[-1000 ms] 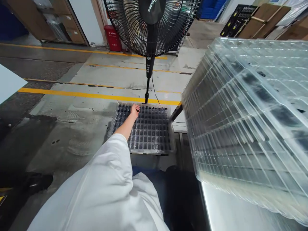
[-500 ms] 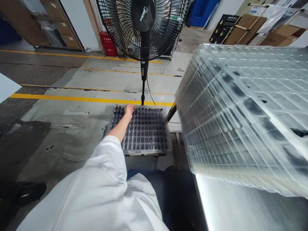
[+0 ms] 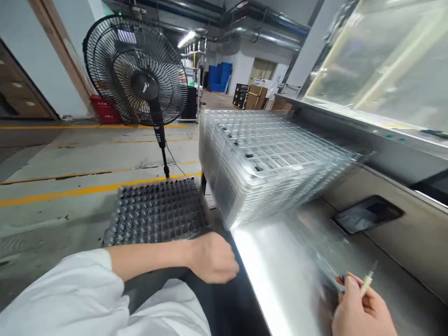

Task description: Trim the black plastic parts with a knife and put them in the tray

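My left hand (image 3: 213, 259) is closed, fingers curled under, between the low tray and the metal bench edge. Whatever it holds, if anything, is hidden. At lower right my right hand (image 3: 364, 305) grips a slim cream-handled tool (image 3: 367, 282) with a thin pale tip pointing up. A small dark piece (image 3: 341, 279) shows by its fingertips; its kind is unclear. Beyond my left forearm lies a compartment tray (image 3: 157, 210) filled with dark small parts. On the bench stands a stack of clear plastic trays (image 3: 238, 186), a few dark parts along the top one's left side.
The shiny metal bench (image 3: 276, 261) carries the stack and has a dark rectangular opening (image 3: 367, 214) at its back panel. A black standing fan (image 3: 140, 84) is behind the low tray. Farther off are a red box (image 3: 105, 109) and blue crates (image 3: 220, 77).
The view has swung right and up. My left hand has come back from the low tray's far edge toward the bench, now closed. My right hand with the slim tool has come into view.
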`<state>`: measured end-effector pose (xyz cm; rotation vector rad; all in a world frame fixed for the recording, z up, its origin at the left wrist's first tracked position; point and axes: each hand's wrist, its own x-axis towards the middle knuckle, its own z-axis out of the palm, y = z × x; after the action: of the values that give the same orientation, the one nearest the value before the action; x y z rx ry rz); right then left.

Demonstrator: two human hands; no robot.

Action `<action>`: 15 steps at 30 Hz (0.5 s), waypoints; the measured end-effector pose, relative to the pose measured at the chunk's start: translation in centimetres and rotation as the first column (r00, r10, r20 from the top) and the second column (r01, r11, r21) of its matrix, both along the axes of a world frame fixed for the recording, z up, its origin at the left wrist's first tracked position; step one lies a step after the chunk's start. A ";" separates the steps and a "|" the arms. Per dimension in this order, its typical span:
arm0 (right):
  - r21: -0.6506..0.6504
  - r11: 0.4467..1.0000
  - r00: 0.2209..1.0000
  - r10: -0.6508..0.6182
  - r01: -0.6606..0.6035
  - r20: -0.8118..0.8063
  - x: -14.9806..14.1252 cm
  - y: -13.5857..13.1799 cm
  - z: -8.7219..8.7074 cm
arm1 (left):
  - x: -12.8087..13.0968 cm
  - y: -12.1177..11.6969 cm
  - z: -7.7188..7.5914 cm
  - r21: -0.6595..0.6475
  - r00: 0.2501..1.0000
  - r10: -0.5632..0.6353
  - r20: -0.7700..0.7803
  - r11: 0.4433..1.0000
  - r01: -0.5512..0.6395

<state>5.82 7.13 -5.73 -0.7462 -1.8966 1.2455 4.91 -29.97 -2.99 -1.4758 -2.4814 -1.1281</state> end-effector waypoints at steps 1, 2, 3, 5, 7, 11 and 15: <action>0.012 1.000 0.998 0.006 -0.005 -0.055 -0.2 0.2 0.0 | 0.1 2.8 0.6 -0.078 0.983 -0.153 -0.104 0.986 0.145; 0.000 1.000 0.995 0.011 -0.011 -0.097 -0.3 0.3 -0.1 | -0.3 5.6 1.2 -0.122 0.953 -0.257 -0.159 0.963 0.239; -0.031 0.999 0.992 0.004 -0.008 -0.126 -0.3 0.4 0.0 | -1.0 8.6 1.8 -0.125 0.942 -0.283 -0.178 0.956 0.264; -0.082 0.997 0.985 -0.016 0.002 -0.170 -0.2 0.6 0.0 | -3.1 14.6 2.9 -0.076 0.971 -0.181 -0.156 0.982 0.171; -0.100 0.995 0.984 -0.042 0.025 -0.173 0.0 1.0 0.2 | -5.1 20.2 3.8 -0.054 0.990 -0.039 -0.135 0.998 0.032; -0.073 0.989 0.976 -0.141 0.131 -0.164 0.4 2.6 -0.1 | -6.9 28.0 4.3 -0.181 0.982 -0.071 -0.178 0.983 0.038; -0.039 0.980 0.963 -0.198 0.194 -0.181 0.1 4.4 -1.2 | -7.6 30.2 2.8 -0.252 0.954 -0.235 -0.187 0.950 0.185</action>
<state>5.92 11.48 -6.98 -0.7815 -1.6209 1.1695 -2.66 0.22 -0.22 -1.8525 -2.4148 -0.6696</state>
